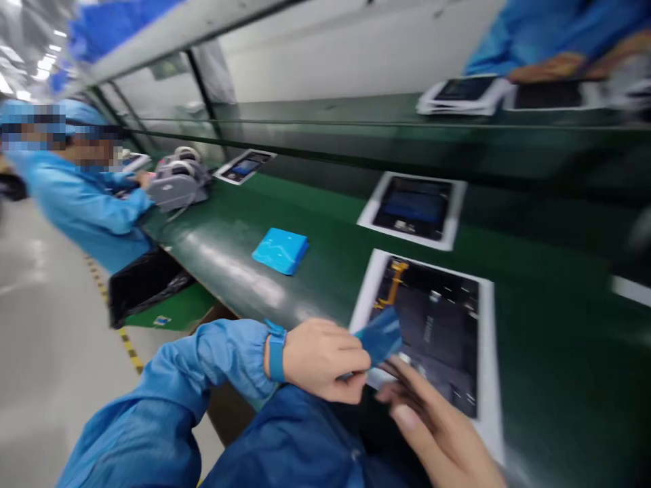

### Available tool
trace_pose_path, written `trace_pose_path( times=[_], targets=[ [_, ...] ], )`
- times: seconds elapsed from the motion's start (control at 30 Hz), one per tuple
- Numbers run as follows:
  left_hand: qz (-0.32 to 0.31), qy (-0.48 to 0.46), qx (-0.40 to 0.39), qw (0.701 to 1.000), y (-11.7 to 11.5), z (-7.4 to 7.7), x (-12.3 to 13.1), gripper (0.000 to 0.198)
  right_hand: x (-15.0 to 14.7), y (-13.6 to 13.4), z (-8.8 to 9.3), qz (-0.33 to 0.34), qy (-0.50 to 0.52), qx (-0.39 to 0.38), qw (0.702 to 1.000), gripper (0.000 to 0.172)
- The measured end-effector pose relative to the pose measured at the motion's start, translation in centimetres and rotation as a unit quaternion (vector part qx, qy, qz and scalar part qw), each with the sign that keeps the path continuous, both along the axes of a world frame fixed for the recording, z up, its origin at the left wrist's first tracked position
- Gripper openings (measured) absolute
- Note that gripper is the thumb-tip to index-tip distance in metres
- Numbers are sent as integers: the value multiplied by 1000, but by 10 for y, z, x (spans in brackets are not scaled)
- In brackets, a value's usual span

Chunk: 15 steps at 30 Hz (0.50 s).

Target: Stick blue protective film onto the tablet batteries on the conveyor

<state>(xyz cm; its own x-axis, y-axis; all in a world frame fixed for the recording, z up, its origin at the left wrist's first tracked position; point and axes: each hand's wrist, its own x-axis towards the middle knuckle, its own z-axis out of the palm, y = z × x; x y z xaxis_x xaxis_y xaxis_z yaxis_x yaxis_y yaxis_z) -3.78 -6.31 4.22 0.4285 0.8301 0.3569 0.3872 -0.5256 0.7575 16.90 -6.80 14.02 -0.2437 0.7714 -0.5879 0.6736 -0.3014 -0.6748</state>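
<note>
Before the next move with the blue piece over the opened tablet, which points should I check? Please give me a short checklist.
1. The left hand grips the blue piece: ok, pinched in the fingers.
2. The right hand steadies the opened tablet: cannot tell, its fingers lie at the near edge, blurred.
3. The wrist strap sits on the left wrist: ok.
4. The orange cable in the tablet is undamaged: cannot tell, too blurred.
5. The blue pad on the green belt lies apart from the tablet: ok.
</note>
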Motion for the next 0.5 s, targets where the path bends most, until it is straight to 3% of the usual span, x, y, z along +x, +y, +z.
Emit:
trace_pose_path(
  times=[0.07,0.23,0.3,0.4,0.43,0.5],
  targets=[
    [-20,-37,9,999,5,7,15,17,-7,16,6,33,19,4,999,35],
    [-131,-91,-82,984,27,14,28,23,6,24,-1,14,-9,-4,1000,43],
    [-104,-77,-71,989,38,14,26,26,19,26,1,26,-28,2,999,43],
    [-1,16,-5,1000,58,10,21,41,34,36,8,83,-42,40,995,39],
    [-6,40,8,999,66,8,20,40,37,41,10,103,-44,58,992,37],
    [-72,47,10,996,81,3,20,22,42,51,14,125,-53,101,986,34]
  ],
)
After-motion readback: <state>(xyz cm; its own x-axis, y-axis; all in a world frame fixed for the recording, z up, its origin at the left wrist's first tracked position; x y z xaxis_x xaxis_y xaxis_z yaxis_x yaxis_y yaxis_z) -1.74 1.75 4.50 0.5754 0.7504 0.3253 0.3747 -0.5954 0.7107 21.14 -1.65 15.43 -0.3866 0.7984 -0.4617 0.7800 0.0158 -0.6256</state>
